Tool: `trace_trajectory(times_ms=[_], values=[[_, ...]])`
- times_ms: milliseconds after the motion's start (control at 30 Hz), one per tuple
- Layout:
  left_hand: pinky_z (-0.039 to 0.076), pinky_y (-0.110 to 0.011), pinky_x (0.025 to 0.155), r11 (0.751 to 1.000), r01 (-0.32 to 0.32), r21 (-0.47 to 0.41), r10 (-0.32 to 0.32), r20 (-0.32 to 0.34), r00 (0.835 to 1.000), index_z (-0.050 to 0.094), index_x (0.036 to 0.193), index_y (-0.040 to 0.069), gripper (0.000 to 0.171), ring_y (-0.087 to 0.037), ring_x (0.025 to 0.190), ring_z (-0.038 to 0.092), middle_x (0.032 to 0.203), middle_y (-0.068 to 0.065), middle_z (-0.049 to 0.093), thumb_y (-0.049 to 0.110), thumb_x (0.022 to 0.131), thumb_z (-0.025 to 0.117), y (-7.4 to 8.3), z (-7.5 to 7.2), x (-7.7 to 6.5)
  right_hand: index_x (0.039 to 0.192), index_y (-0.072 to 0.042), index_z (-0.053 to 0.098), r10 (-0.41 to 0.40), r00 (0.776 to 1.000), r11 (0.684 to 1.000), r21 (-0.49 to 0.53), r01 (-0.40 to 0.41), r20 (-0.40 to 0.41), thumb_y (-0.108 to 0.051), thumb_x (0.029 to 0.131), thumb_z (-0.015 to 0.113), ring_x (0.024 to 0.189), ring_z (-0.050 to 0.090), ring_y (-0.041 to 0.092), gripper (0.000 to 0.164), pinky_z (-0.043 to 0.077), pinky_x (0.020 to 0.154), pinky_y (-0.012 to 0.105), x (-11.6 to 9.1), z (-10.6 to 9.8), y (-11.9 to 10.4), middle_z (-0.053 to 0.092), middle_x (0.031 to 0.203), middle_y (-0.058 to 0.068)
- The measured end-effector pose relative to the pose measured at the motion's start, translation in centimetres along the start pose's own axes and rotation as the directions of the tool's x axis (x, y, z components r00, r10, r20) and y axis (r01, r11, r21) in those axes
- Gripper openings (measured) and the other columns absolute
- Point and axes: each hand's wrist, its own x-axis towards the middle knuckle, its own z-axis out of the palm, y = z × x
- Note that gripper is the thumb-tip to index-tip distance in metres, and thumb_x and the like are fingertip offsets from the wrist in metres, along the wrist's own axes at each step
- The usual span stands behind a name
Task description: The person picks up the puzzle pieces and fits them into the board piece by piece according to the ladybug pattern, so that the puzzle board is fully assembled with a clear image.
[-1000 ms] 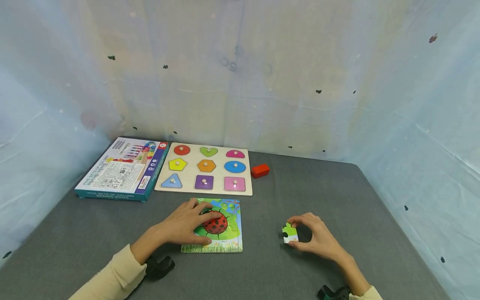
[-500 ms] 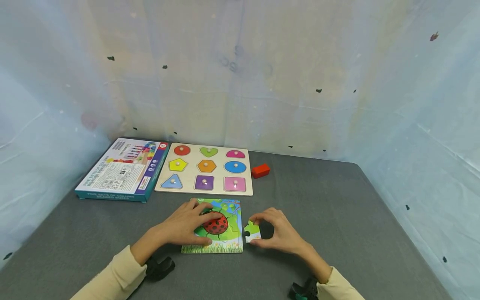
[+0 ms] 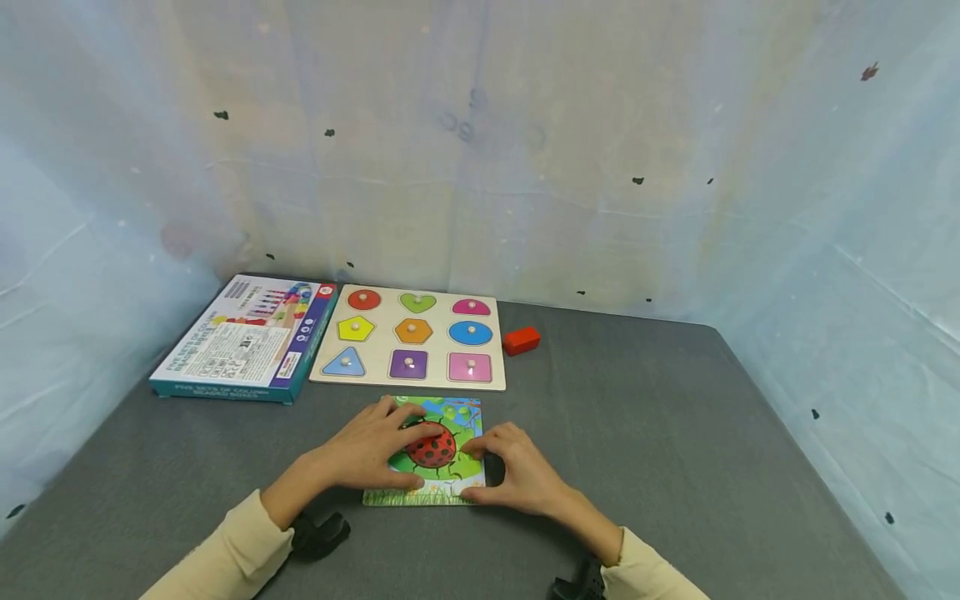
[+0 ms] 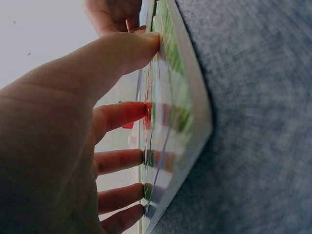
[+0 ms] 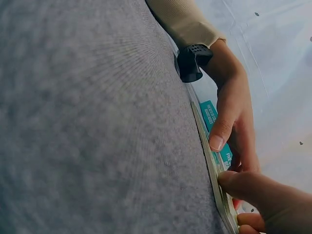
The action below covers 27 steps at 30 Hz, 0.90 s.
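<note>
A square ladybug jigsaw puzzle point(image 3: 393, 497) lies on the grey table in the head view. My left hand point(image 3: 371, 446) rests on its left part with fingers spread, fingertips and thumb touching the surface, as the left wrist view also shows. My right hand point(image 3: 521, 475) is at the puzzle's lower right corner. Between its thumb and fingers it pinches a green and white puzzle piece point(image 3: 470, 472), which overlaps the corner of the picture. From the right wrist view, the right thumb point(image 5: 239, 183) sits right at the puzzle's edge, close to the left thumb.
Behind the puzzle lies a wooden peg board point(image 3: 442, 383) with coloured shapes. To its left is a flat teal and white box point(image 3: 232, 333), and a red block point(image 3: 521, 341) sits off its right edge. A pale curtain point(image 3: 570, 167) hangs around the table.
The right hand has carried the puzzle piece leftward from the open table to the lower right corner of the ladybug puzzle. The left hand has stayed in place.
</note>
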Motion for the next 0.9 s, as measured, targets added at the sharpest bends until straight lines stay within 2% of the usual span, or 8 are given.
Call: trace_trajectory(times_ms=[267, 500, 633, 733, 900], values=[[0.042, -0.041, 0.075, 0.999, -0.031, -0.024, 0.031, -0.033, 0.999, 0.049, 0.134, 0.030, 0.067, -0.018, 0.098, 0.038, 0.133, -0.005, 0.045, 0.058, 0.076, 0.067, -0.15, 0.15, 0.00, 0.109, -0.016, 0.066, -0.012, 1.000, 0.999, 0.040, 0.011, 0.008, -0.045, 0.074, 0.075, 0.086, 0.048, 0.011, 0.046, 0.041, 0.076, 0.026, -0.04, 0.24, 0.33, 0.055, 0.093, -0.004], [0.042, -0.045, 0.081, 0.998, -0.026, -0.065, 0.027, 0.007, 1.000, 0.048, 0.135, 0.031, 0.065, -0.022, 0.106, 0.038, 0.135, -0.006, 0.043, 0.055, 0.077, 0.068, -0.08, 0.17, 0.04, 0.111, -0.019, 0.064, 0.004, 0.999, 1.000, 0.015, -0.004, 0.041, -0.046, 0.077, 0.073, 0.086, 0.041, 0.008, 0.044, 0.036, 0.076, 0.026, -0.17, 0.35, 0.43, 0.051, 0.097, -0.003], [0.042, -0.051, 0.085, 0.986, -0.036, -0.161, 0.045, 0.055, 0.998, 0.050, 0.132, 0.032, 0.060, -0.030, 0.117, 0.034, 0.139, -0.011, 0.037, 0.050, 0.079, 0.069, 0.08, -0.10, -0.07, 0.112, -0.020, 0.062, 0.013, 0.998, 1.000, 0.000, -0.013, 0.064, -0.046, 0.079, 0.070, 0.086, 0.036, 0.007, 0.043, 0.033, 0.075, 0.026, -0.13, 0.26, 0.28, 0.047, 0.101, -0.005], [0.041, -0.057, 0.088, 0.971, -0.041, -0.237, 0.062, 0.080, 0.995, 0.052, 0.131, 0.031, 0.056, -0.036, 0.125, 0.026, 0.141, -0.016, 0.032, 0.043, 0.080, 0.071, 0.13, -0.27, -0.20, 0.113, -0.022, 0.061, 0.027, 0.996, 1.000, 0.002, -0.027, 0.083, -0.048, 0.081, 0.068, 0.086, 0.034, 0.006, 0.042, 0.031, 0.075, 0.026, -0.08, 0.26, 0.17, 0.045, 0.104, -0.006], [0.034, -0.063, 0.093, 0.952, -0.050, -0.301, 0.081, 0.092, 0.992, 0.055, 0.126, 0.032, 0.048, -0.041, 0.135, 0.014, 0.144, -0.019, 0.028, 0.036, 0.081, 0.072, 0.11, -0.45, -0.26, 0.113, -0.024, 0.058, 0.030, 0.994, 1.000, -0.006, -0.030, 0.104, -0.052, 0.082, 0.064, 0.089, 0.034, 0.008, 0.042, 0.031, 0.076, 0.028, 0.02, 0.44, 0.19, 0.043, 0.109, -0.005]])
